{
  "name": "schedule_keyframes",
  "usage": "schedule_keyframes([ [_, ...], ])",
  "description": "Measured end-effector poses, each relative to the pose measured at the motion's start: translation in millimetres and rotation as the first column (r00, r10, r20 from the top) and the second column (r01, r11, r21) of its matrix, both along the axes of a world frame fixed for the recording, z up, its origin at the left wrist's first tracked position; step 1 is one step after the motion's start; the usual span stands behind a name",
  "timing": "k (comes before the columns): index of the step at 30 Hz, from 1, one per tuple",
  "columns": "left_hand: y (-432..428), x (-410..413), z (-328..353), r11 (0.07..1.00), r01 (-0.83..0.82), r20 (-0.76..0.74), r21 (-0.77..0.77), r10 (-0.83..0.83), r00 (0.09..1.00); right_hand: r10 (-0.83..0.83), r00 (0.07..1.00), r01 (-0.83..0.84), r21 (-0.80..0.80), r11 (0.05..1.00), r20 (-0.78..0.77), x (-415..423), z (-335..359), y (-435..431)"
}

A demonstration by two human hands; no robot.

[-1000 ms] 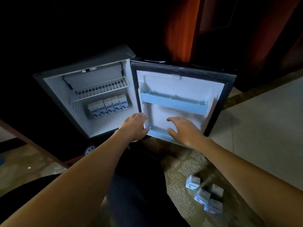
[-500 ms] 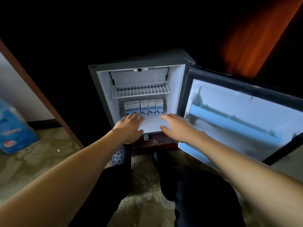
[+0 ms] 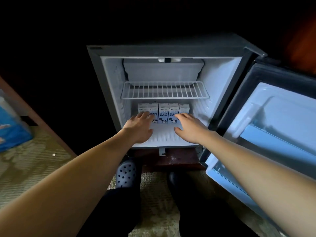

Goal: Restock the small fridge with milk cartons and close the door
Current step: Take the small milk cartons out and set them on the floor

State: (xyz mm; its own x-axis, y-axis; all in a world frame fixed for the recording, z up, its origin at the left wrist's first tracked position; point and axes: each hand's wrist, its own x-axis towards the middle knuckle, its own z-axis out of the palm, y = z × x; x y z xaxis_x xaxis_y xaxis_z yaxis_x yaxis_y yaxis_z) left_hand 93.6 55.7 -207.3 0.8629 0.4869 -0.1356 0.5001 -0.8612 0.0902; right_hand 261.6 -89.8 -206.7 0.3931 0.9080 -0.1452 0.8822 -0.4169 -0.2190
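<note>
Small fridge point(image 3: 109, 93), centre of frame: cabinet open, interior pale. Door point(image 3: 282, 117), right of frame: swung wide. Wire shelf point(image 3: 164, 90), mid-interior. Milk cartons point(image 3: 163, 113), five, upright in a touching row at the back of the fridge floor, under the shelf: likely light, stiff-walled yet crushable; best held by flat sides. Left grip point(image 3: 139, 129), right grip point(image 3: 189, 129): fingers straight, spread, holding nothing, at the row's ends

fridge point(image 3: 109, 93): small, grey | door point(image 3: 280, 127): swung open right | milk cartons point(image 3: 163, 112): five upright, rowed on floor (white-blue)
</note>
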Motion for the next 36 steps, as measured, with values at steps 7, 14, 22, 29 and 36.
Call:
schedule_keyframes([
  [7, 47, 37, -49, 0.995, -0.099, 0.015, -0.035, 0.099, 0.995, -0.052, 0.997, 0.050, 0.028, 0.998, 0.064, 53, -50, 42],
  [14, 68, 57, -84, 0.989, -0.136, 0.028, -0.049, 0.138, 0.990, -0.102, 0.995, 0.101, 0.070, 0.992, 0.011, 83, -90, 65],
  [22, 62, 42, -90, 0.977, -0.115, 0.165, 0.182, 0.085, 0.983, -0.193, 0.917, 0.172, 0.091, 0.981, 0.349, 76, -94, 73],
  [29, 50, 35, -82, 0.939, -0.118, 0.063, 0.322, 0.103, 0.993, -0.101, 0.896, 0.142, -0.064, 0.988, 0.432, 63, -93, 48],
  [36, -1, 15, -19, 0.890, 0.144, -0.065, 0.432, -0.129, 0.990, -0.108, 0.957, 0.111, 0.005, 0.994, 0.268, 6, -34, 13],
])
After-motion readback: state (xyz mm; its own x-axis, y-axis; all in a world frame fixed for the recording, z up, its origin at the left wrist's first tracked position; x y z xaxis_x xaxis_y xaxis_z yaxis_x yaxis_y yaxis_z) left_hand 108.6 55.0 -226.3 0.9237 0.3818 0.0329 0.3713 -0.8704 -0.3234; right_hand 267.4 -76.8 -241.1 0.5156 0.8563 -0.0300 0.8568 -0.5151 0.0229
